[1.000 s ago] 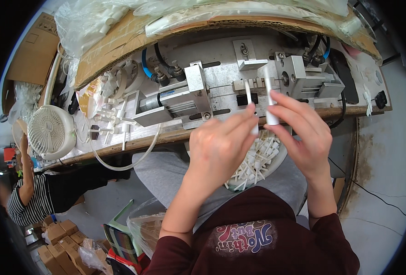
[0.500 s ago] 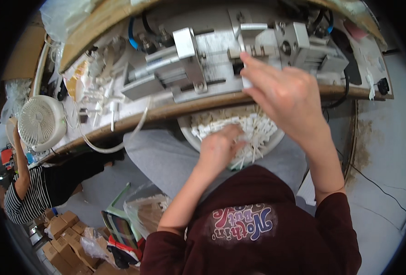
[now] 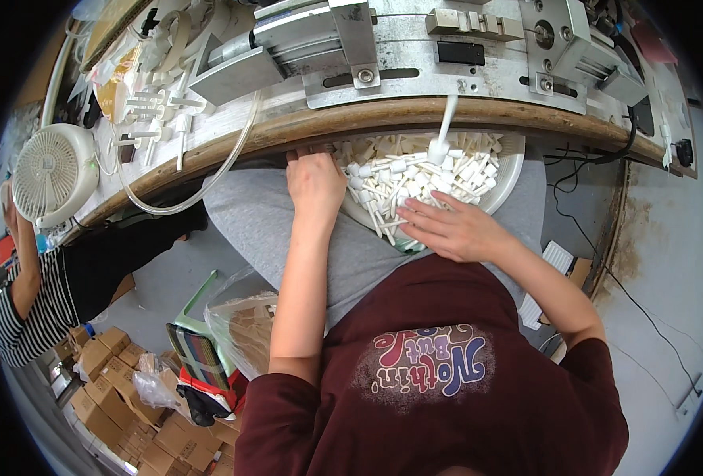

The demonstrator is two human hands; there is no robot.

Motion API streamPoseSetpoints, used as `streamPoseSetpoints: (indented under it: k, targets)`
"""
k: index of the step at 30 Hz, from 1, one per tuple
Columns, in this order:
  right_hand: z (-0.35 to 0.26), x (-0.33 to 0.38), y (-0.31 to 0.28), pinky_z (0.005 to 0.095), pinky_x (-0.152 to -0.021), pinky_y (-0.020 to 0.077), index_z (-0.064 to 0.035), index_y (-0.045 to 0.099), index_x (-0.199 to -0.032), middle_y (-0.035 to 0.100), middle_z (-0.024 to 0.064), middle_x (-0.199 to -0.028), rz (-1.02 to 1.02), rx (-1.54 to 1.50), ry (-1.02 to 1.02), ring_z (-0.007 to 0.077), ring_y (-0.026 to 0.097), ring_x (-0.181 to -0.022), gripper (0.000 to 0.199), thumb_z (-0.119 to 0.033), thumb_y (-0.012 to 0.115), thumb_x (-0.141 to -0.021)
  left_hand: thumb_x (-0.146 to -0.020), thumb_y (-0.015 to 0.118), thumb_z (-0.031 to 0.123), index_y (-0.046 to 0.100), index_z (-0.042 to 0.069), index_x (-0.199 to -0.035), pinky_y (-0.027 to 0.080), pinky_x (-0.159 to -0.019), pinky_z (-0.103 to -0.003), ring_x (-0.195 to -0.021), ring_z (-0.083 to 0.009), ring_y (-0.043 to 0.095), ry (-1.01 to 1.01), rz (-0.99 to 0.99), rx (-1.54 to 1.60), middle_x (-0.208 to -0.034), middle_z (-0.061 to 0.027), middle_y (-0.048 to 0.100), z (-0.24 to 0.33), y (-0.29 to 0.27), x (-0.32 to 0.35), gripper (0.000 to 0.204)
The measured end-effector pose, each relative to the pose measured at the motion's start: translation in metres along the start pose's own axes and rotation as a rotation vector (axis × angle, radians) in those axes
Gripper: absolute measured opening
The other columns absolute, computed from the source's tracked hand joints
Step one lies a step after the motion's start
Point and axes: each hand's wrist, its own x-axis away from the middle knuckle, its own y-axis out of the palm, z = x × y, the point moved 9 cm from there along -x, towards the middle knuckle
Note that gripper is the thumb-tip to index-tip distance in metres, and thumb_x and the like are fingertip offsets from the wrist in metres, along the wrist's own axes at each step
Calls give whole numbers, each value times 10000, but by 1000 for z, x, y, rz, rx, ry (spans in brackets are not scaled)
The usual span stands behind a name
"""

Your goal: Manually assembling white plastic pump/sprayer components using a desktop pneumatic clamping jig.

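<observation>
A round pale basin (image 3: pixel 512 166) rests on my lap, heaped with small white plastic parts (image 3: pixel 403 178) that have thick heads and thin stems. My right hand (image 3: pixel 456 230) lies at the near side of the heap, fingers apart and touching the parts. At the basin's left side is my left hand (image 3: pixel 316 184); its fingertips are hidden under the bench edge. One white stemmed part (image 3: pixel 444 133) stands upright above the heap, head down, apart from both hands. Beyond the bench edge, a metal clamping fixture (image 3: pixel 478 25) has nothing white between its jaws.
Several white parts (image 3: pixel 157 119) lie on the bench at left, by a clear tube (image 3: pixel 244 143) and a white fan (image 3: pixel 56 174). A wooden strip (image 3: pixel 351 115) edges the bench. At far left stands a person in a striped top (image 3: pixel 30 305). Cardboard boxes (image 3: pixel 121 389) cover the floor lower left.
My right hand has come down from the fixture to the basin. My left hand has moved from the heap to the basin's left side. The view has shifted, bringing the bench nearer the top.
</observation>
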Motion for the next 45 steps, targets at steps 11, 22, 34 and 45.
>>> streamPoseSetpoints:
  k: [11,22,34,45]
  targets:
    - [37,-47,22,499,-1151,337,-82,561,-1206,469,146,-1475,46,229,-10,270,405,-1407,539,-411,710,-805,-871,605,149,594,55,-1270,526,-936,-460,-1140,-405,610,-222,-301,83,-1229,-243,631,-32,60,-24,410]
    - [107,-65,27,420,-819,537,-214,561,-1304,626,68,-1173,-63,-76,455,287,648,-1005,433,-349,645,-902,-845,613,107,521,4,-1346,522,-957,-455,-1129,-393,637,-272,-304,76,-1234,-270,632,-28,46,-12,520]
    - [-5,-25,-168,429,-1039,440,-96,631,-1240,575,131,-1392,401,310,22,254,567,-1270,429,-165,679,-819,-787,719,71,537,12,-1331,461,-983,-449,-1157,-395,549,239,100,294,-1279,-204,563,36,-32,52,577]
    - [170,-101,-426,439,-1001,455,-87,655,-1228,670,152,-1206,844,828,200,312,597,-1140,418,-121,713,-816,-829,723,37,631,53,-1271,535,-846,-400,-1019,-296,667,872,173,595,-1148,-111,693,145,-173,75,451]
